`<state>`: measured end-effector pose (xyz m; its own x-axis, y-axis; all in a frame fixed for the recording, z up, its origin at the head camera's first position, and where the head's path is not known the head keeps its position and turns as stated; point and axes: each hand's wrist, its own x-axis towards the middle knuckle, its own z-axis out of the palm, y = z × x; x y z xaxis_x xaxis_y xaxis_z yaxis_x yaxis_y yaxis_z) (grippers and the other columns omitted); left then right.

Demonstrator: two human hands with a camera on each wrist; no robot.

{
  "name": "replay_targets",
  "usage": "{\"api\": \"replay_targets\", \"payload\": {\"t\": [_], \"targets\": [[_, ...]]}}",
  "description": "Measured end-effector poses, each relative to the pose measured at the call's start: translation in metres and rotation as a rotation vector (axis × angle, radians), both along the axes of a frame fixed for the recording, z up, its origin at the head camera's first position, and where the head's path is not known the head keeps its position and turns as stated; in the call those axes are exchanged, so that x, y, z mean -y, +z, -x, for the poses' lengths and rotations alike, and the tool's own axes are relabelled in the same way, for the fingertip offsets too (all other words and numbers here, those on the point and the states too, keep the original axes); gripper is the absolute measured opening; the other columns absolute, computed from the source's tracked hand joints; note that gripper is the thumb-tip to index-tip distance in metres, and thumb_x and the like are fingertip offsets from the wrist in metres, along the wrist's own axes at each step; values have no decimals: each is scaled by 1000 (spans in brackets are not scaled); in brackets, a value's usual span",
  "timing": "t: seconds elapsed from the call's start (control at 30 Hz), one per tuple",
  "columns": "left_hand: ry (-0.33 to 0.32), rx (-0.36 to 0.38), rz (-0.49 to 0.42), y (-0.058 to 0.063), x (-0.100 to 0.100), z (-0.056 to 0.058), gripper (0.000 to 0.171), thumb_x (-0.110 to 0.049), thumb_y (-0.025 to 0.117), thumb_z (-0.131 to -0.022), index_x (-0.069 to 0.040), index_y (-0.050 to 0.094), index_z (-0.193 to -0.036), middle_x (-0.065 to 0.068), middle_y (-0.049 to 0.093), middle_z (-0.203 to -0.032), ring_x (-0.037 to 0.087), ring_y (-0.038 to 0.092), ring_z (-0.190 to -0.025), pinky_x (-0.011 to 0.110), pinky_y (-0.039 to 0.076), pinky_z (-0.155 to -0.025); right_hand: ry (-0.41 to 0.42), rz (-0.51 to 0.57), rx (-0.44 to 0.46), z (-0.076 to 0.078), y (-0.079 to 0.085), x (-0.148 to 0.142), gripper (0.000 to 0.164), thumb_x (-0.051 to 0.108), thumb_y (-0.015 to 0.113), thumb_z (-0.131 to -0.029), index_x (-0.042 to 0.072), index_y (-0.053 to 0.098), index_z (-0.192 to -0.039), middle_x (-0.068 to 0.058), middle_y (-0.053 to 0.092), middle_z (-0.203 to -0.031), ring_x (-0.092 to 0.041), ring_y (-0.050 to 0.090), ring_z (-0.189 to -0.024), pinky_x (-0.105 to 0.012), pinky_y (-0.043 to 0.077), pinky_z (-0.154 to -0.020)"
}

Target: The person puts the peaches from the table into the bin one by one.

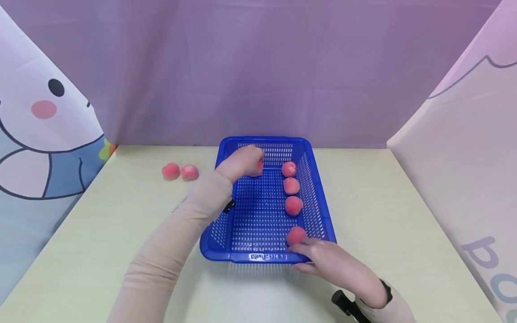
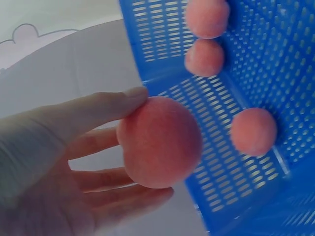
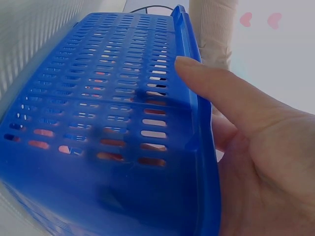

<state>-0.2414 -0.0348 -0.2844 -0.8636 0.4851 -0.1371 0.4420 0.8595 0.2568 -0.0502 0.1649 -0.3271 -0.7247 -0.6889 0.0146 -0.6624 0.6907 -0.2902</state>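
Observation:
My left hand (image 1: 243, 160) holds a peach (image 2: 162, 142) between thumb and fingers, over the far left part of the blue plastic basket (image 1: 258, 215). In the head view that hand hides most of the peach. At the basket's near right corner, my right hand (image 1: 327, 262) grips the rim, its thumb (image 3: 211, 83) on the outer side and its fingers reaching inside. Next to those fingers lies a peach (image 1: 296, 235). Further back along the right wall, three more sit in a row: a near one (image 1: 293, 205), a middle one (image 1: 291, 185) and a far one (image 1: 288, 169).
Two peaches, a left one (image 1: 171, 171) and a right one (image 1: 189, 172), lie on the pale table (image 1: 355, 197) left of the basket. A purple cloth (image 1: 258, 76) hangs behind the table, with printed panels at both sides.

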Motion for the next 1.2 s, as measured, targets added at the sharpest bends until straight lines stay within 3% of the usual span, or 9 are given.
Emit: {"api": "replay_targets", "payload": {"t": [0.37, 0.77, 1.2], "targets": [[-14, 26, -58, -20, -9, 2, 8, -10, 61, -79, -7, 60, -87, 3, 57, -78, 16, 52, -70, 25, 45, -65, 17, 3, -11, 0, -1, -1, 28, 27, 59, -83, 8, 62, -103, 2, 58, -86, -11, 57, -76, -26, 49, -66], [-8, 51, -49, -34, -17, 0, 12, -9, 61, -77, -7, 59, -88, 3, 57, -79, 15, 52, -69, 24, 45, -62, 14, 5, -11, -1, 0, -1, 27, 26, 60, -82, 9, 62, -103, 3, 58, -86, -12, 56, -76, -27, 49, -67], [7, 53, -45, -54, -13, 9, 10, -11, 62, -78, -8, 60, -87, 2, 58, -79, 15, 53, -70, 24, 44, -63, 9, -3, -1, -3, 0, 0, 28, 25, 61, -82, 9, 62, -104, 2, 58, -89, -13, 57, -79, -28, 50, -69]]}}
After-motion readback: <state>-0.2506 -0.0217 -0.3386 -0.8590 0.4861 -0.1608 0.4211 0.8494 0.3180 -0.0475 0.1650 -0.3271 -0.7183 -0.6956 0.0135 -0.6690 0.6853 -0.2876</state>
